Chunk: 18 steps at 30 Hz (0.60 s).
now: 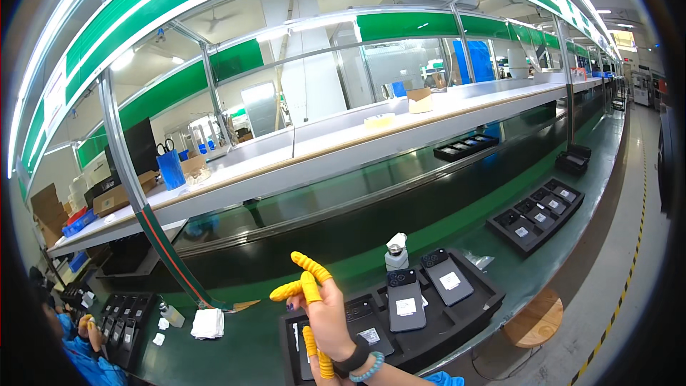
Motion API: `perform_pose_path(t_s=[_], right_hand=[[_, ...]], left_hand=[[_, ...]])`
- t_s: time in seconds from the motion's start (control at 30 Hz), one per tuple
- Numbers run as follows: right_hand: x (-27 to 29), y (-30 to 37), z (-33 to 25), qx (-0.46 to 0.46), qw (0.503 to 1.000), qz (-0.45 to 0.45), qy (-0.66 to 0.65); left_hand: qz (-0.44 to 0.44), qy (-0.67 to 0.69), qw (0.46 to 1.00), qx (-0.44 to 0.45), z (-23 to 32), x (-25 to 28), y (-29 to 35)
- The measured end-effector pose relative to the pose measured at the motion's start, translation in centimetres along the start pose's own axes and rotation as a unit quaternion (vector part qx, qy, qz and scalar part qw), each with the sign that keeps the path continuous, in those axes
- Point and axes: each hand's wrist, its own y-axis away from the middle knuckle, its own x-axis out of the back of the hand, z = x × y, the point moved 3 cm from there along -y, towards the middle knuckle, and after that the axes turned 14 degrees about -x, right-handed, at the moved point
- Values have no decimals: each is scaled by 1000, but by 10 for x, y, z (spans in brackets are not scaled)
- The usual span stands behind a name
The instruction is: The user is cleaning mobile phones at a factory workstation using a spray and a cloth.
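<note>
My right hand [329,307], with yellow finger cots and a dark wristband, is raised over the left part of a black tray [480,309]. Its fingers are stretched apart and hold nothing visible. Below it, only part of my left hand [318,361] shows at the lower edge; two fingers in yellow cots point upward, the rest is hidden. Two dark grey smartphones, one nearer [406,323] and one farther right [458,293], lie camera side up on the tray, each with a white label. Another phone [381,344] sits in a tray slot, partly behind my right hand.
A white pump bottle [396,257] stands behind the tray. To the left are stacked white cloths [208,323], another bottle [171,314] and a co-worker's blue sleeve [78,347] beside a phone tray [114,305]. Farther right lies another tray [527,244]; a wooden stool [539,318] stands below.
</note>
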Motion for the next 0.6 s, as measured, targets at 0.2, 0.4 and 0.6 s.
perform_pose_path(t_s=[0.2,0.4,0.6], right_hand=[[-12,-14,22,67,974,67,207],[-18,-21,39,169,916,75,356],[-31,-19,44,221,846,40,484]], left_hand=[[65,-33,997,-2,4,0,-4],[140,-71,988,-17,11,-6,-3],[200,-96,975,-2,29,-19,1]])
